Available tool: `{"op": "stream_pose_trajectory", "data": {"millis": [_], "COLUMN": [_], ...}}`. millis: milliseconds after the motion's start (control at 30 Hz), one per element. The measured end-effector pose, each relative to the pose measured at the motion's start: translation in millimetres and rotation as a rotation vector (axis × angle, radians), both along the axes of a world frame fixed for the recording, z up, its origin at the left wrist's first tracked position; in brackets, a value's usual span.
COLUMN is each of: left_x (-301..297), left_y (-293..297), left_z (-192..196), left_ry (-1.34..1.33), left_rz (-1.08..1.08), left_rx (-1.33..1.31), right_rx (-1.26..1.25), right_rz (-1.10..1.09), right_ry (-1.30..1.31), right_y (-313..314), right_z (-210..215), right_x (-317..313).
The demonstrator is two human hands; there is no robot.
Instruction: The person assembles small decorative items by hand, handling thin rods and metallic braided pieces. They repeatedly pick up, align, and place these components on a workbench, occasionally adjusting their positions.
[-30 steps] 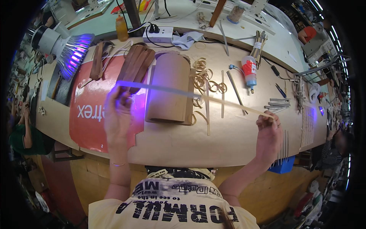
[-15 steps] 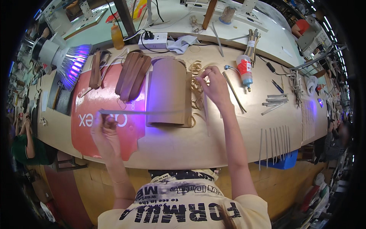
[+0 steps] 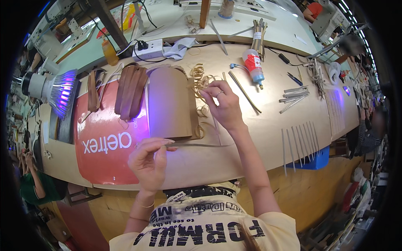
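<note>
My left hand (image 3: 148,165) pinches one end of a thin grey strip (image 3: 199,145). The strip stretches rightward, low in front of a curved brown cardboard piece (image 3: 169,104). Beyond the cardboard's right edge, my right hand (image 3: 225,104) is closed, thumb and fingertips together at a curly tan ribbon (image 3: 197,85). More loose curls of this ribbon (image 3: 203,130) lie along the cardboard's right side. How much of the ribbon sits within the fingers is hidden.
Brown strap bundles (image 3: 130,92) lie on a red sheet (image 3: 104,157) at left, by a lit lamp (image 3: 63,92). Rightward are a red-labelled bottle (image 3: 253,67), cutters (image 3: 295,78), silver braided pieces (image 3: 294,97) and several grey strips (image 3: 299,144) along the front edge.
My left hand has moved right and nearer to me, bringing the grey strip along. The right hand stays at the tan curls, slightly lower. The whole view has shifted left.
</note>
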State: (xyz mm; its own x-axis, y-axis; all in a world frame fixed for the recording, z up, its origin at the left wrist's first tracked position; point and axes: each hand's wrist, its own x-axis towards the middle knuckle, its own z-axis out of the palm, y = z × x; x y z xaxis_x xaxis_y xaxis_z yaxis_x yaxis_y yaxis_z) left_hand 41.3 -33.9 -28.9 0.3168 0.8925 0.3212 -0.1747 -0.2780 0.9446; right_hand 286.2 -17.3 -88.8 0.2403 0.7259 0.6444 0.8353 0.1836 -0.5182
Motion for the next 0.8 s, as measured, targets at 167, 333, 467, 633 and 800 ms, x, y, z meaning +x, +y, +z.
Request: {"op": "stream_pose_trajectory", "data": {"millis": [167,333,467,633,800], "left_x": [3,3,13,33,55], "left_y": [-7,-9,-7,-10,-24], "left_z": [0,0,-1,-2,-15], "left_ry": [0.075,0.234,0.250,0.266,0.376], "left_rz": [-0.035,-0.051,-0.200,-0.398,-0.441], "left_rx": [0.062,0.238,0.315,0.347,0.363], "right_rx": [-0.204,-0.091,-0.469,-0.797,-0.809], "right_rz": [-0.027,0.031,0.789,0.913,0.537], "right_ry": [0.098,0.202,0.948,1.610,1.198], "right_y": [7,-22,-79,-139,-196], "right_z": [3,15,33,55,49], "right_x": [-3,-14,-28,-33,15]}}
